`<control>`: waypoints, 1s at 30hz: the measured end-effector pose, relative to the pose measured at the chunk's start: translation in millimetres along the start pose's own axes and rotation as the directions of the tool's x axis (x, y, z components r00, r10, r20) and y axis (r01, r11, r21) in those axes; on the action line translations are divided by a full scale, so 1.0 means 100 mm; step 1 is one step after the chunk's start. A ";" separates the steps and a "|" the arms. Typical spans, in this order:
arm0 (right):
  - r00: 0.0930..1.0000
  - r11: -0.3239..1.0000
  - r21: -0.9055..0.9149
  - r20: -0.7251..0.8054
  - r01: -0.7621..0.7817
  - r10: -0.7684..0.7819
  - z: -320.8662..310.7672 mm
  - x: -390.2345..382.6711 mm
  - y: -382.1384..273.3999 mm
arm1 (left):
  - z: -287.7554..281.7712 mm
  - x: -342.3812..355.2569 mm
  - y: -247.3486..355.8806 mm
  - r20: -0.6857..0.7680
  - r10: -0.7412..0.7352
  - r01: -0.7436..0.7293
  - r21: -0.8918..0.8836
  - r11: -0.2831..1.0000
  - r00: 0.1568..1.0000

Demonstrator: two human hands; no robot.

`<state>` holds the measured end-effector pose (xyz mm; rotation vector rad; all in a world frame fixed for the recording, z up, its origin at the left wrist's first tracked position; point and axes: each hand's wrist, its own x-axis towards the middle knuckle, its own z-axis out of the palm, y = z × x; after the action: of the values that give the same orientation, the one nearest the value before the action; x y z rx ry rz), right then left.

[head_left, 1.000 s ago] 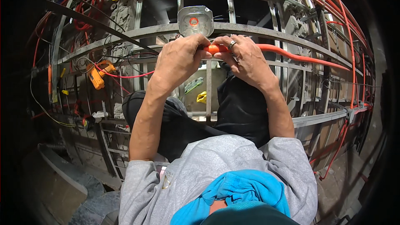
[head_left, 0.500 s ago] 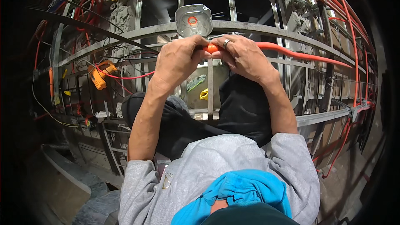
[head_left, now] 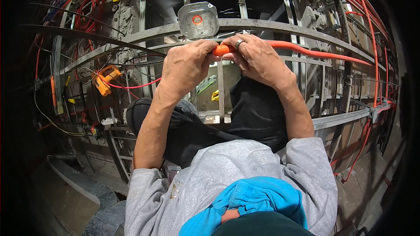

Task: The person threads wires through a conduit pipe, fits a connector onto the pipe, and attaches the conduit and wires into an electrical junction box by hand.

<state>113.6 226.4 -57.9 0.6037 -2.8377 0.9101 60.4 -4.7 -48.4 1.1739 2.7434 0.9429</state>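
In front of me, both hands meet at an orange conduit fitting [head_left: 222, 50] on the end of a flexible orange conduit [head_left: 313, 53]. My left hand [head_left: 183, 66] pinches the fitting's left end between thumb and fingers. Closed round the conduit where it meets the fitting is my right hand [head_left: 258, 59], with a ring on one finger. The conduit runs out to the right from under it. Just beyond my hands stands a square metal junction box [head_left: 199, 26] with an orange ring in its middle. Whatever lies inside my left fingers is hidden.
Metal framing rails [head_left: 267, 26] cross ahead. A yellow-orange power tool [head_left: 105, 81] hangs at left near a red wire [head_left: 142, 85] and black cables [head_left: 118, 38]. Coiled red tubing [head_left: 89, 15] is at far left; more orange conduits [head_left: 372, 48] run along the right.
A little more of the orange fitting shows between my fingers. Both hands keep their grip, and the view has shifted slightly.
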 end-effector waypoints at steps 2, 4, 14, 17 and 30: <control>1.000 1.000 -0.006 -0.016 0.016 -0.016 -0.04 -0.02 0.08 | 0.04 -0.01 0.01 0.060 -0.002 -0.003 0.085 0.996 0.998; 0.990 0.987 -0.126 0.095 -0.097 0.109 -0.14 -0.06 0.17 | 0.07 -0.01 0.00 0.077 0.008 -0.017 0.113 0.993 0.997; 0.999 0.999 -0.004 0.009 0.032 -0.032 -0.12 -0.15 0.29 | 0.40 0.10 0.26 0.028 -0.079 0.058 0.459 0.887 0.996; 0.995 0.996 0.033 -0.074 0.077 -0.074 -0.06 -0.17 0.32 | 0.37 0.21 0.30 0.104 -0.186 0.126 0.419 0.899 0.977; 0.999 0.998 0.056 -0.038 0.026 -0.024 -0.25 -0.20 0.18 | 0.02 0.54 0.48 0.492 -0.341 0.292 0.176 0.940 0.801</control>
<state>124.4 261.5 -51.3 0.6199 -2.7734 0.9903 53.3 57.4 -12.6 0.7807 2.4366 0.3872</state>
